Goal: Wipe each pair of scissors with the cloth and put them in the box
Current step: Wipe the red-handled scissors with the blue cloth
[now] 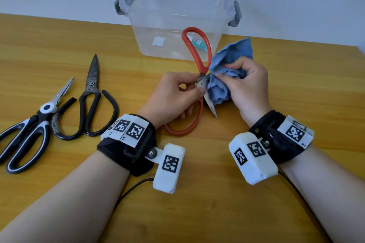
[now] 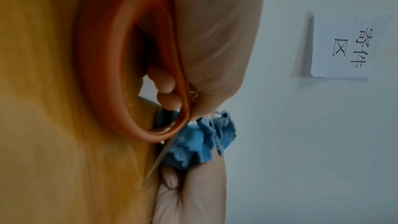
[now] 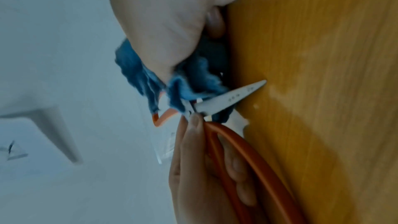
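Note:
Red-handled scissors (image 1: 197,53) stand splayed above the wooden table, one loop up toward the clear plastic box (image 1: 150,25), the other loop under my left wrist. My left hand (image 1: 177,94) pinches them at the pivot, fingers curled through the lower loop (image 2: 96,74). A crumpled blue cloth (image 1: 227,77) is gripped in my right hand (image 1: 250,85) and pressed against the scissors beside the pivot. One bare blade (image 1: 212,108) points down toward me. In the right wrist view the blade (image 3: 232,98) juts out from under the cloth (image 3: 193,77).
Two more pairs lie on the table at the left: black-and-white scissors (image 1: 29,134) and black iron scissors (image 1: 92,100). The box sits at the back centre with grey latches (image 1: 120,4). A wall runs behind it. Cables trail from both wrist cameras.

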Action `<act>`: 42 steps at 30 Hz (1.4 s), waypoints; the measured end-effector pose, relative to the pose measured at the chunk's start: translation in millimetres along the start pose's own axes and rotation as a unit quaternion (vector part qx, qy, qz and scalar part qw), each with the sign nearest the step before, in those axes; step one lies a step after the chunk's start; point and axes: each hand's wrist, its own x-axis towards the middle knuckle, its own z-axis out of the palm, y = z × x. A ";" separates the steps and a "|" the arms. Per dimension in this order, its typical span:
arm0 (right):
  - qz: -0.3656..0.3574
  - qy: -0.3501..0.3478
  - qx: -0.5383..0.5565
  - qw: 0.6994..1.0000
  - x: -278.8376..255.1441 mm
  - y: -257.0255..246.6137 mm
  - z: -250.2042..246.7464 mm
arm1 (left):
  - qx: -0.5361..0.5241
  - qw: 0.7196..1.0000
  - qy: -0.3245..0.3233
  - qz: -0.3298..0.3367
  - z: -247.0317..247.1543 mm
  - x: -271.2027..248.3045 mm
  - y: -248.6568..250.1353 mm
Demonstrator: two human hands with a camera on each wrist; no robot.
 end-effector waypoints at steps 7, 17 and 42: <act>0.000 0.128 0.106 0.986 6.5 -0.1 -4.2 | -0.006 0.999 0.027 -0.019 -1.5 1.8 -1.4; -0.051 -0.130 0.015 0.990 -4.7 -1.7 1.7 | 0.007 0.998 0.045 -0.032 -1.8 1.4 -0.3; -0.067 -0.132 -0.040 0.988 -5.8 -8.6 -1.2 | -0.003 1.000 0.015 -0.017 -2.4 -1.6 5.3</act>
